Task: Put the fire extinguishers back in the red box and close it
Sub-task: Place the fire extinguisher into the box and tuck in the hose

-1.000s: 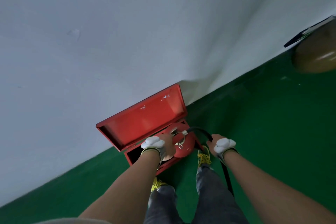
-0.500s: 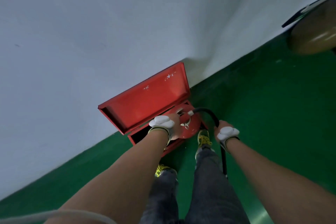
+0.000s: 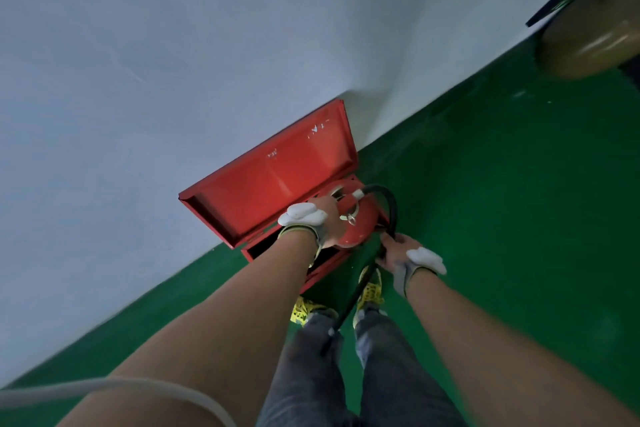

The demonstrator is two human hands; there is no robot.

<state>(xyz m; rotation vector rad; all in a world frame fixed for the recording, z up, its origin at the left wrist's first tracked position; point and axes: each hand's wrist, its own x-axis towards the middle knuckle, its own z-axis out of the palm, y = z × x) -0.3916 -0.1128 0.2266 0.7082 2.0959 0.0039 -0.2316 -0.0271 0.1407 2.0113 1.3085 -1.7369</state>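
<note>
- Green floor (image 3: 502, 201) is meeting a white wall (image 3: 173, 63), with the red box (image 3: 277, 184) sitting at the wall's foot, lid leaning open.
- One fire extinguisher (image 3: 360, 218) is hanging over the box's right end.
- Left hand (image 3: 323, 222) is gripping its valve handle.
- Right hand (image 3: 398, 253) is closing around the black hose (image 3: 389, 205).

Open box slot (image 3: 266, 248) left of extinguisher (image 3: 360, 222)
</note>
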